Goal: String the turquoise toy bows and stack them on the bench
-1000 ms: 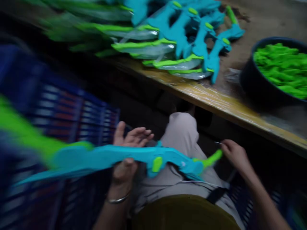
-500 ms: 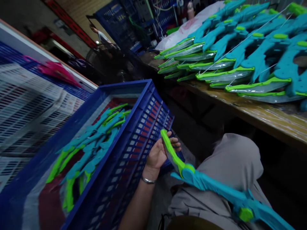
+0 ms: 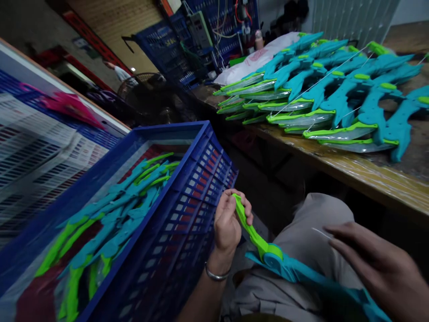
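A teal toy bow with green limb tips (image 3: 295, 273) lies across my lap. My left hand (image 3: 229, 222) is closed around its green upper tip beside the blue crate. My right hand (image 3: 378, 266) hovers over the bow's middle near my knee, fingers stretched out, with a thin white string (image 3: 321, 232) at the fingertips. Whether the fingers pinch that string I cannot make out.
A blue slatted crate (image 3: 187, 188) at my left holds several teal and green bows (image 3: 110, 214). A wooden workbench (image 3: 368, 172) at the right carries a row of several bows (image 3: 328, 96) with clear-wrapped tips. More blue crates (image 3: 174, 40) and a fan (image 3: 140, 91) stand behind.
My left hand has closed round the green tip, which was lying on open fingers before. My right hand has come into view over the bow. The view shifted slightly.
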A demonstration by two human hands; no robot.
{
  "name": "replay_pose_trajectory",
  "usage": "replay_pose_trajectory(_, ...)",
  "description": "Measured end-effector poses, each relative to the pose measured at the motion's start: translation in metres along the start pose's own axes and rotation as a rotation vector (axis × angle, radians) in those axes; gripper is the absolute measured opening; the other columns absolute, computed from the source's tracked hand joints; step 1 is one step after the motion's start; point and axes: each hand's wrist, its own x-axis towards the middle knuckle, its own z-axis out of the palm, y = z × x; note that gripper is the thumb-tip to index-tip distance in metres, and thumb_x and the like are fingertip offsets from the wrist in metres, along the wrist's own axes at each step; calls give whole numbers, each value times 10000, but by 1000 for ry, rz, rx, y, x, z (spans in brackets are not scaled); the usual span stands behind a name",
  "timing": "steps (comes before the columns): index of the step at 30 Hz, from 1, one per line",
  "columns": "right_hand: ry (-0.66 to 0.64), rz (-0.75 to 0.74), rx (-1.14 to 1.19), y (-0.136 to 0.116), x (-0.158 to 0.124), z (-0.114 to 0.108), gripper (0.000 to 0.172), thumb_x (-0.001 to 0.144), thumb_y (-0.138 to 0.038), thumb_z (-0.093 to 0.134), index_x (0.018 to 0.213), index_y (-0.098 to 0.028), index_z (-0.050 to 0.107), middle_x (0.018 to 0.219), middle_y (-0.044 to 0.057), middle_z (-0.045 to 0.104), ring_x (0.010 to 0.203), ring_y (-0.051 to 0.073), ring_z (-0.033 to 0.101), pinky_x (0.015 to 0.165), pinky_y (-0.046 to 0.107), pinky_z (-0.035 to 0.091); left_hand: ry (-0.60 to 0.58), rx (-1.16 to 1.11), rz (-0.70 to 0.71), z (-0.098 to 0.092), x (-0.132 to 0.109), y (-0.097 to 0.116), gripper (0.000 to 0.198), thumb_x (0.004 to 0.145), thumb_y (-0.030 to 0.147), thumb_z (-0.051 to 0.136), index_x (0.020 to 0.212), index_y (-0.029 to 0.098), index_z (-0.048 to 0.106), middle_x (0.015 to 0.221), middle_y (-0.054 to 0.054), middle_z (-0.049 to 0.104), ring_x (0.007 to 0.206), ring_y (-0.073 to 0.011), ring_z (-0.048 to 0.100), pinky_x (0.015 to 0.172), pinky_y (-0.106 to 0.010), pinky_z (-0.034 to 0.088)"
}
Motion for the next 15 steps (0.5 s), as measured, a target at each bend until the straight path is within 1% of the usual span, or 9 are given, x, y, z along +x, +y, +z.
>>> replay_pose_trajectory(1, -54, -65, 76, -11, 14, 12, 201, 1040, -364, 597, 957, -228, 720, 861, 33, 713, 752, 160, 701, 667, 236, 576, -3, -5, 21, 4, -3, 0, 200, 899, 373, 733, 908, 186, 661, 791, -1, 581, 567, -124, 582, 407, -200, 472)
replay_pose_trajectory(3, -68, -146, 197, -36, 42, 37, 156, 1040, -208, 563, 930, -214, 674, 838, 20, 663, 745, 134, 663, 657, 219, 536, -20, -25, 63, 10, -8, 0, 182, 919, 364, 713, 894, 193, 657, 777, 6, 578, 546, -117, 576, 415, -205, 482)
replay_pose_trajectory(5, -26, -170, 240, -58, 63, 59, 169, 1032, -130, 529, 909, -196, 625, 837, 14, 606, 725, 115, 611, 640, 215, 487, -55, -49, 122, 14, -12, 1, 192, 935, 372, 696, 877, 194, 654, 768, 6, 579, 543, -115, 573, 448, -216, 495)
replay_pose_trajectory(7, -11, -185, 246, -74, 75, 75, 173, 1023, -96, 507, 895, -187, 579, 848, 6, 567, 699, 100, 569, 630, 219, 449, -103, -77, 193, 15, -14, 4, 262, 954, 410, 661, 827, 182, 640, 739, 1, 571, 539, -117, 560, 471, -226, 490)
replay_pose_trajectory(10, -33, -240, 245, -83, 78, 90, 182, 1019, -79, 461, 887, -184, 530, 853, -1, 543, 693, 94, 545, 629, 224, 420, -163, -144, 244, 13, -14, 9, 389, 991, 478, 567, 754, 172, 606, 648, 4, 515, 503, -117, 508, 469, -229, 455)
replay_pose_trajectory(13, -67, -337, 195, -87, 72, 100, 217, 1051, -109, 382, 917, -178, 538, 838, 12, 551, 699, 112, 547, 606, 230, 416, -180, -219, 225, 9, -12, 13, 361, 966, 472, 571, 743, 188, 560, 595, 19, 458, 481, -120, 467, 468, -229, 420)
replay_pose_trajectory(15, -55, -391, 120, -92, 67, 105, 285, 1095, -147, 317, 959, -171, 567, 841, 21, 570, 701, 118, 558, 583, 226, 416, -195, -269, 202, 7, -10, 14, 344, 920, 453, 601, 716, 198, 491, 569, 29, 411, 477, -117, 426, 473, -227, 397)
